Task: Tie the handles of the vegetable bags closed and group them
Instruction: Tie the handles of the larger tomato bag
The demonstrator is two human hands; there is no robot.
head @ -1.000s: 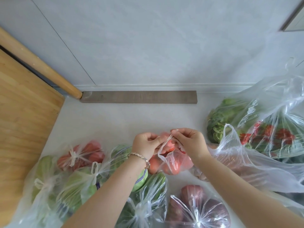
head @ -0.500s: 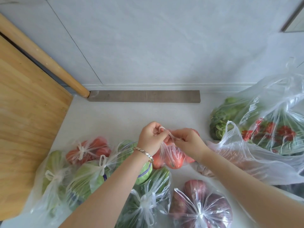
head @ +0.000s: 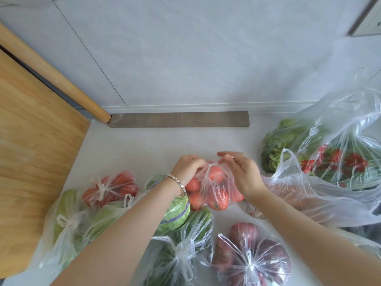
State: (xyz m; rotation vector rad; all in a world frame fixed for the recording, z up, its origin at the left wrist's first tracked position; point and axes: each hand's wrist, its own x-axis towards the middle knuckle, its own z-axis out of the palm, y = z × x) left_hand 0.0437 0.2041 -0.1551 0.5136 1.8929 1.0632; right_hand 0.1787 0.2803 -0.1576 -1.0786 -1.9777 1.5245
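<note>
Countertop (head: 134, 145), pale and speckled, carries everything, with a wooden board (head: 31, 141) along its left edge. A big untied bag of leafy greens (head: 340, 141) and red produce slumps at the right. Knotted bags cluster at the left and front, among them a purple-vegetable bag (head: 251, 256) and a cabbage bag (head: 175, 211). The tomato bag (head: 214, 190) sits mid-counter, its handles drawn up. The left hand (head: 187, 168) grips one handle in curled fingers. The right hand (head: 241, 172), just beside it, pinches the other. A bracelet (head: 178, 182) rings the left wrist.
</note>
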